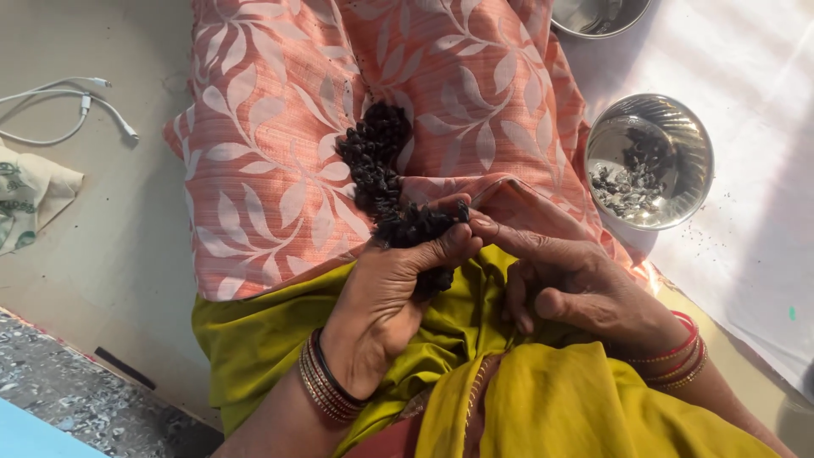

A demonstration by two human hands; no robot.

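Note:
A long strand of small dark beads or seeds (377,165) lies over my lap on peach cloth with white leaf print (271,144). My left hand (390,288) grips the near end of the strand, with a dark clump between thumb and fingers. My right hand (568,284) meets it at the fingertips and pinches a thin thread or needle that runs up to the right. Both wrists wear stacked bangles. Yellow-green cloth (475,373) covers my lap below the hands.
A steel bowl (649,161) with dark loose bits stands on a white sheet at right. Another steel bowl (598,17) is cut off at the top edge. A white cable (76,106) and a folded printed cloth (25,199) lie on the floor at left.

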